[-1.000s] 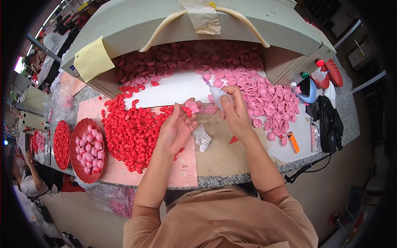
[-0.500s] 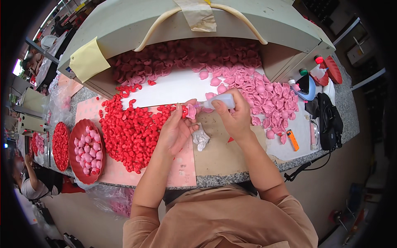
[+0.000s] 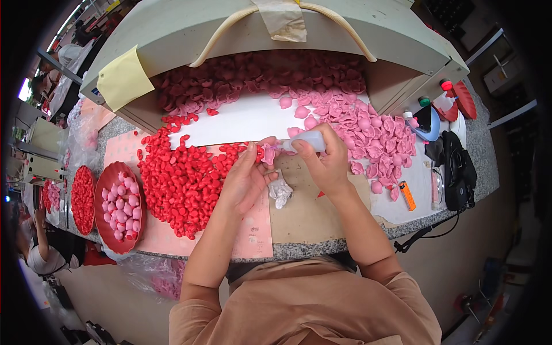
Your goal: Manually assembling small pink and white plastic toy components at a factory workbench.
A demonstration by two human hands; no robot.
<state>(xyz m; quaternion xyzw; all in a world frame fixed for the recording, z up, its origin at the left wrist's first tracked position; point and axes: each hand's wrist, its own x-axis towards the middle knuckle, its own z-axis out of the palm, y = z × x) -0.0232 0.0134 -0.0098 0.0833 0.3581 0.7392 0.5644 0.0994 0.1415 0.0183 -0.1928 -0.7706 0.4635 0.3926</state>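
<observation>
Bottle (image 3: 309,141): pointed away from the pink piece (image 3: 268,155) a second earlier; was swung nearly level, its nozzle (image 3: 280,146) brought to that piece, contact too small to tell. Right hand (image 3: 329,164): turned with it.

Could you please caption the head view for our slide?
Beside heaped red pieces, the left hand holds a pink piece near the bottle in the right hand.
</observation>
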